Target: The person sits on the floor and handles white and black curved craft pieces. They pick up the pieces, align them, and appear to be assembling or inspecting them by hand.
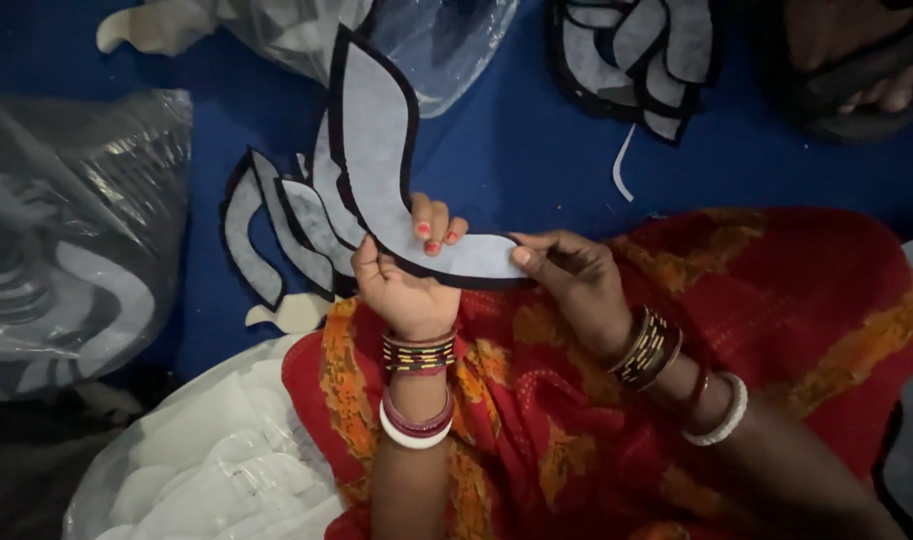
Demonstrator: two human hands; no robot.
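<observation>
Above a lap draped in red and orange cloth [616, 400], a curved, wing-shaped grey felt piece with a dark border [376, 150] is held up between two hands. The left hand [411, 275] is closed around the bend of the piece, thumb on the near face and painted fingertips [431, 228] curled over the far edge, while the right hand [571, 275] pinches the short tail end between thumb and fingers. The long blade of the piece rises away toward a clear plastic bag [446, 40] lying on the blue floor covering [516, 140]. Just behind the held piece, a small stack of like grey pieces with dark edges [276, 220] rests on the floor, and a second cluster of them [636, 60] lies farther off at the top. To the lower left, an open bag of plain white cut shapes [216, 460] is seen, and another plastic-wrapped bundle [66, 250] sits at the far left. Judged from these piles, several bordered pieces appear finished and set aside, the one in hand is being handled or checked, and a large supply of white shapes seems left. Whether the held piece is complete cannot be told.
</observation>
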